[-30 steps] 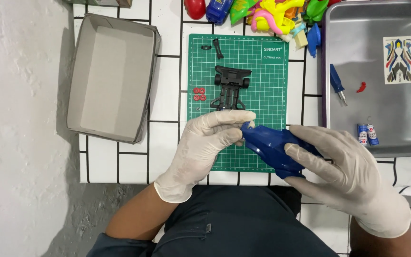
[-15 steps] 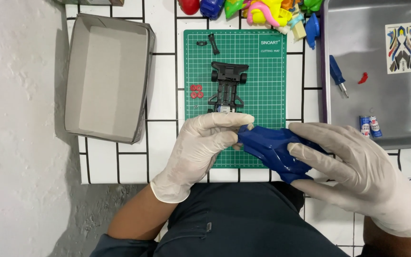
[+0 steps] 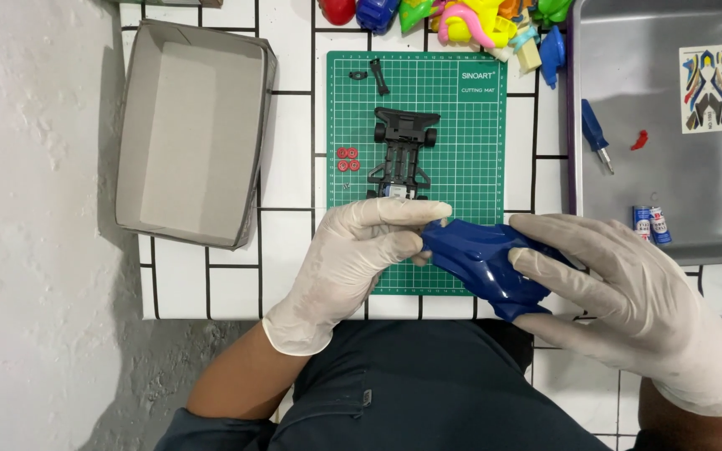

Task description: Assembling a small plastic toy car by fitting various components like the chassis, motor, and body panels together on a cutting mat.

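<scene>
Both gloved hands were on the blue car body shell, held over the near edge of the green cutting mat. My left hand pinched its nose, my right hand clasped the back. The black chassis sat on the mat just beyond, grey box further left on the bench.

Worktop: white tiled table with dark grout lines, its near edge towards the person.
Wall: rough white plaster along the table's left edge.
Light: even, soft shadows.
</scene>
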